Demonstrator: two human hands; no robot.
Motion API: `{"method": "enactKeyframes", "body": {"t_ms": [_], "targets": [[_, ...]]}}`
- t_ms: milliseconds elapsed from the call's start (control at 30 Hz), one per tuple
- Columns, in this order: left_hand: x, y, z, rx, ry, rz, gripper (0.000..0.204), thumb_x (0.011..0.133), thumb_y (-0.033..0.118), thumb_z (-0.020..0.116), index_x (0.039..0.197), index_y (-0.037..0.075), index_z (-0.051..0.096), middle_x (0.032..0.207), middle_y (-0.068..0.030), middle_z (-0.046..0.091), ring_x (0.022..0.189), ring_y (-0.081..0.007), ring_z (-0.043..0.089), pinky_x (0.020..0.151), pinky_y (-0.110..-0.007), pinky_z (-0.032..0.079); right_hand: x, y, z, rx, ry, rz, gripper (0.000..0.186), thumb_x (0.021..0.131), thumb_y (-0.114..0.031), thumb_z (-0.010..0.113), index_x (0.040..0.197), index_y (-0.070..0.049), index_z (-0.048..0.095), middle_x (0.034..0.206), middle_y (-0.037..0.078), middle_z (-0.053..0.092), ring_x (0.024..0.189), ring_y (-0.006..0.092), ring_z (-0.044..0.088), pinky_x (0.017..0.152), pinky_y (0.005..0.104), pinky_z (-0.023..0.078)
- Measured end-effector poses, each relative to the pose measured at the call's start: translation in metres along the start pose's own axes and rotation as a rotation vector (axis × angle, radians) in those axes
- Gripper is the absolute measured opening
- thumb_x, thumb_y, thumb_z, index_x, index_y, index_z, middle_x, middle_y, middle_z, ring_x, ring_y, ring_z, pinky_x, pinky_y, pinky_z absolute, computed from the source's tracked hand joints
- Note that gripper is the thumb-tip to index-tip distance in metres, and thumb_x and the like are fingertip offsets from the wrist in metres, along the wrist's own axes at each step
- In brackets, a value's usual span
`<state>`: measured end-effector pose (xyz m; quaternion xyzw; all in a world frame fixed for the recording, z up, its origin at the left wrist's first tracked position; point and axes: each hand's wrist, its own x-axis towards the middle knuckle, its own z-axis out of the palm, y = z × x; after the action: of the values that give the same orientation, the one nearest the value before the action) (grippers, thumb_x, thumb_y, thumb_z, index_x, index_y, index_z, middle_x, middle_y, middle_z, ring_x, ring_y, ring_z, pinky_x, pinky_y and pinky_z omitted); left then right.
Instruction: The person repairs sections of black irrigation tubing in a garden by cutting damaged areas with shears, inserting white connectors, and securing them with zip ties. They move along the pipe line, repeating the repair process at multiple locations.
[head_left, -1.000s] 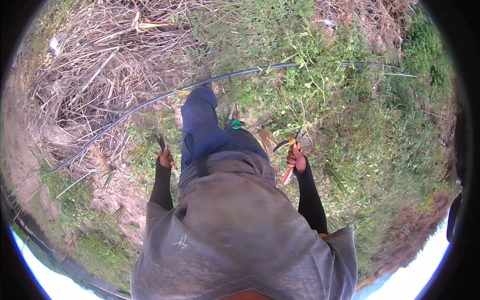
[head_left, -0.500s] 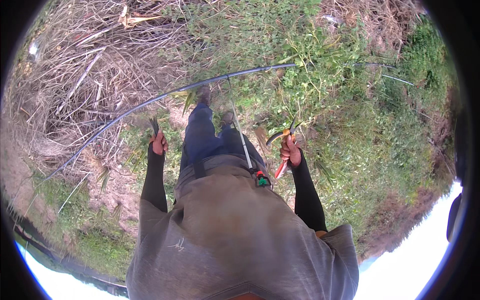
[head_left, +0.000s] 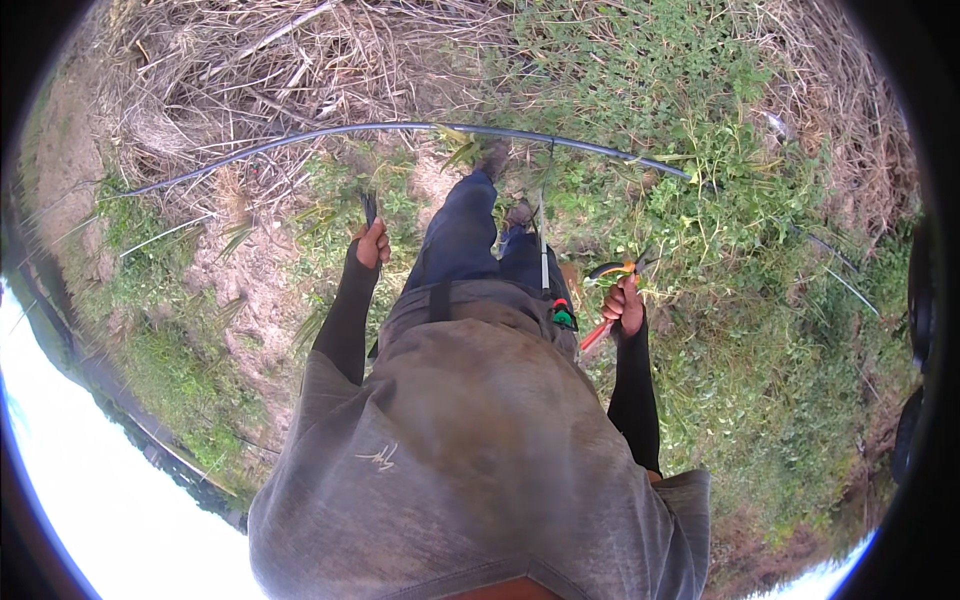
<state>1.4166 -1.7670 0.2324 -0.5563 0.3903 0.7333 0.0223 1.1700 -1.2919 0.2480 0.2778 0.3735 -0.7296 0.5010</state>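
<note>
My left hand [head_left: 373, 246] is closed around a small bunch of dark, thin pieces [head_left: 369, 208] that stick up past the fingers; their exact kind is too small to tell. In my right hand [head_left: 625, 305] is a pair of pliers with orange and black handles [head_left: 612, 270]. A red-handled tool [head_left: 597, 335] pokes out below the same fist, its other end hidden by the fingers. Between the hands, nearer the right one, a red and green micro sprinkler [head_left: 563, 314] sits on a pale stake [head_left: 544, 245] by my waist; neither hand touches it.
A black irrigation hose [head_left: 400, 127] crosses the ground in front of my feet. Beyond it lies a heap of dry stalks [head_left: 270, 75]. Leafy green plants [head_left: 710, 200] grow at the right, and bare soil [head_left: 250, 310] shows at the left.
My view has turned, so the hose, feet and both hands sit farther right in the picture. Both hands keep hold of the same things.
</note>
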Motion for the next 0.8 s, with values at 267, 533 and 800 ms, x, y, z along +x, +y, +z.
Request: {"method": "enactKeyframes", "body": {"t_ms": [267, 533, 800], "targets": [[-0.058, -0.068, -0.028, -0.153, 0.130, 0.066, 0.031, 0.093, 0.039, 0.050, 0.079, 0.013, 0.043, 0.054, 0.0018, 0.036, 0.037, -0.0116, 0.035, 0.034, -0.029, 0.029, -0.003, 0.032, -0.075, -0.028, -0.173, 0.349, 0.033, 0.092, -0.049, 0.050, 0.077, -0.018, 0.050, 0.057, -0.008, 0.027, 0.041, 0.0051, 0.028, 0.037, 0.0211, 0.023], [-0.095, -0.121, -0.080, -0.329, 0.337, 0.136, 0.032, 0.092, 0.039, 0.053, 0.080, 0.009, 0.047, 0.053, 0.0018, 0.036, 0.037, -0.0111, 0.037, 0.033, -0.028, 0.028, 0.007, 0.041, -0.049, -0.398, -0.292, 0.752, 0.036, 0.091, -0.054, 0.047, 0.081, -0.020, 0.051, 0.060, -0.009, 0.032, 0.050, 0.0051, 0.037, 0.045, 0.0209, 0.030], [-0.107, -0.153, -0.156, -0.486, 0.404, 0.069, 0.033, 0.091, 0.040, 0.054, 0.082, 0.009, 0.049, 0.051, 0.0017, 0.037, 0.038, -0.0108, 0.038, 0.034, -0.027, 0.029, 0.077, 0.074, 0.073, -0.763, -0.080, 0.870, 0.042, 0.090, -0.057, 0.046, 0.079, -0.017, 0.052, 0.057, -0.009, 0.033, 0.050, 0.0050, 0.036, 0.043, 0.0218, 0.028]]}}
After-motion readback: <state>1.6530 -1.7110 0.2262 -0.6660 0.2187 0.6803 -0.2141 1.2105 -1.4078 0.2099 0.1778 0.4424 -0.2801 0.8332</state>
